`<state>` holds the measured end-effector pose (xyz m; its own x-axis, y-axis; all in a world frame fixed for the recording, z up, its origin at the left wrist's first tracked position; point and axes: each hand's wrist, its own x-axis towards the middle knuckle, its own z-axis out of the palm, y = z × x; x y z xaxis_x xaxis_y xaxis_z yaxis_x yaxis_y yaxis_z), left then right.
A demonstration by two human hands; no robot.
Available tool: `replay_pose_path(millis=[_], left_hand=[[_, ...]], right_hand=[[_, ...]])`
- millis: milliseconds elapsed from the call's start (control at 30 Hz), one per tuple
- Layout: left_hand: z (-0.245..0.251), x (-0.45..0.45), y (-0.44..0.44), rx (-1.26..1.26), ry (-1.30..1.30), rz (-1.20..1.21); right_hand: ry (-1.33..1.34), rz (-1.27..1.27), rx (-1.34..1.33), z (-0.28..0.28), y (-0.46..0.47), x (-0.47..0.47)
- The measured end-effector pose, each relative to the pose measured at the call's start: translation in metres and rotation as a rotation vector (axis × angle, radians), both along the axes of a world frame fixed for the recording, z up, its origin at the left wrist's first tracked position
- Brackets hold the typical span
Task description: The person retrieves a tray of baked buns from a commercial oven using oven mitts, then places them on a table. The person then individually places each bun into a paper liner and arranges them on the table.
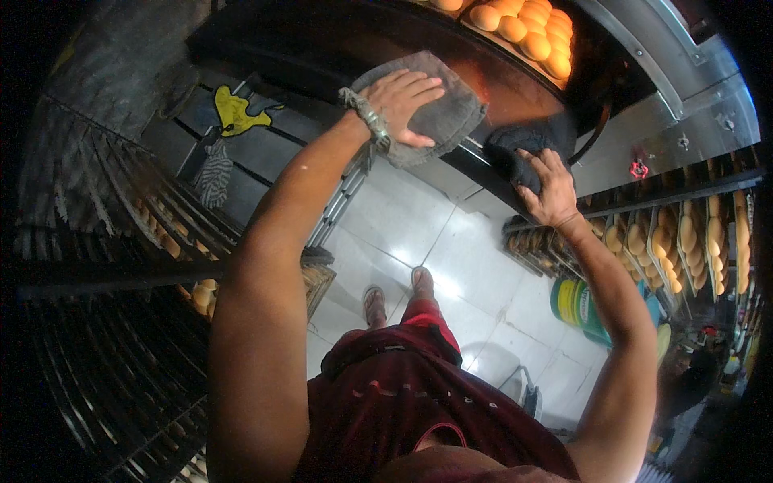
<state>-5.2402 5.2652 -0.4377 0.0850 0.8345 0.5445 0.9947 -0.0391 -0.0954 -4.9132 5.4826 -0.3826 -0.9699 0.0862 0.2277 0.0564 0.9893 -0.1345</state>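
Note:
My left hand [407, 99] lies flat on a grey cloth pad [450, 115], fingers stretched out and thumb apart. A twisted cloth band [368, 118] circles that wrist. To its right, my right hand [546, 187] has its fingers bent over a black cloth pad [531, 145] at the front edge of the oven opening. What lies beneath both pads is hidden. Inside the lit oven [501, 99], golden-brown buns [534, 45] sit close together on a tray, beyond both hands.
A dark rack [121, 278] with bread stands at left. Trays of buns [664, 241] fill a rack under the oven's metal front, which carries a red valve knob [638, 169]. A green bucket [580, 308] stands on the tiled floor [416, 211]. A yellow cloth [238, 111] hangs at upper left.

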Motion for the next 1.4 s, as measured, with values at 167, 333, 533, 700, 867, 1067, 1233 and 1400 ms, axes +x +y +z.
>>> replay_pose_path(millis=[167,333,533,700,867,1067,1233,1400], left_hand=[[0.0012,0.002,-0.0017,-0.013,0.011,0.017],[0.0013,-0.0003,-0.0005,0.0,-0.002,-0.005],[0.0012,0.0022,-0.0001,-0.021,0.014,0.026],[-0.003,-0.0006,-0.0004,-0.073,0.02,0.055],[-0.004,-0.0004,0.0001,-0.042,0.015,0.039],[-0.0029,0.0,-0.0018,-0.036,0.021,0.047],[-0.0035,-0.0014,-0.0003,-0.007,0.012,0.024],[-0.0047,-0.0012,0.0007,-0.016,0.024,0.039]], right_hand=[[0.024,0.012,0.003,-0.0033,0.0032,0.0015],[-0.005,0.001,-0.005,-0.0035,0.0036,0.0004],[0.026,0.017,-0.001,-0.0051,0.0042,0.0004],[-0.002,-0.003,0.01,-0.0029,0.0024,0.0],[0.027,0.015,0.009,-0.005,0.0048,0.0004],[0.002,0.003,0.003,-0.0042,0.0023,-0.0007],[0.015,0.003,0.011,-0.0057,0.0035,-0.0002],[0.009,0.006,0.01,-0.0052,0.0042,0.0004]])
